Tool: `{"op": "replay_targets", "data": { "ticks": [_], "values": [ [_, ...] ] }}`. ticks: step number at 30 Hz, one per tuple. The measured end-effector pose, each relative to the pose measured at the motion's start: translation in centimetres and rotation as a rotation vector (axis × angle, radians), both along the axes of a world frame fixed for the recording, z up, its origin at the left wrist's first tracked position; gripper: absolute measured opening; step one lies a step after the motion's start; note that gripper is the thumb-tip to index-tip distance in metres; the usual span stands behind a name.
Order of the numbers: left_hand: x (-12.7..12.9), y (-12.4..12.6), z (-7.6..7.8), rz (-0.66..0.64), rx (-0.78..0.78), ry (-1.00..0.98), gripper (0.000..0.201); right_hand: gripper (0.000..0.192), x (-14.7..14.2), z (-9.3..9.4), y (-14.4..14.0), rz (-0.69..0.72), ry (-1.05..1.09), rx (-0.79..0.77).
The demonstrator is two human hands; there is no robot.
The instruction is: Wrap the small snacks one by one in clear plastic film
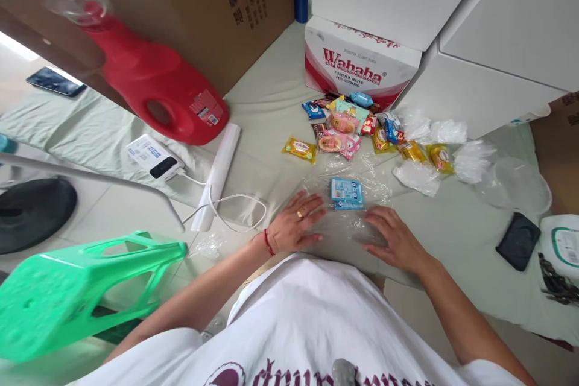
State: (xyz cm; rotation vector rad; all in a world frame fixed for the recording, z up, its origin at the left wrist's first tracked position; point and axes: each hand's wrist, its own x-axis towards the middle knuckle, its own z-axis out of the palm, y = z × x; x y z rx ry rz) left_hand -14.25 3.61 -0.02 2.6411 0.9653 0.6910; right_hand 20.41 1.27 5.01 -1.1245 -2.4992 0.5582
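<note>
My left hand (296, 223), with a ring and a red bracelet, lies with its fingers spread on the left edge of a clear plastic bag (357, 223). My right hand (395, 236) is at the bag's right side, fingers apart and slightly curved, holding nothing. Between my hands, a flat blue-and-white packet (347, 193) lies in or on the bag; I cannot tell which. Beyond it is a pile of small wrapped snacks (344, 123). A yellow snack packet (299, 149) lies apart on the left.
Behind the snacks stands a Wahaha box (357, 66). Crumpled clear bags (474, 161) and a transparent bowl (515, 187) lie right, near a black pouch (518, 241). Left are a red jug (167, 87), white roll (217, 178), power bank (156, 157) with cable and green stool (81, 283).
</note>
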Motion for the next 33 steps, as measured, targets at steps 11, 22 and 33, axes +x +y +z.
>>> {"op": "replay_targets", "data": {
  "ticks": [11, 22, 33],
  "values": [
    [-1.1, 2.3, 1.3, 0.006, -0.329, -0.024, 0.027, 0.028, 1.7, -1.1, -0.9, -0.159, 0.040, -0.177],
    [3.1, 10.8, 1.6, 0.618, -0.357, 0.130, 0.027, 0.025, 0.1, 0.2, 11.8, -0.425, -0.481, -0.314],
    [6.9, 5.1, 4.2, 0.311, -0.095, 0.118, 0.038, 0.046, -2.7, 1.3, 18.6, -0.377, -0.505, -0.062]
  ]
}}
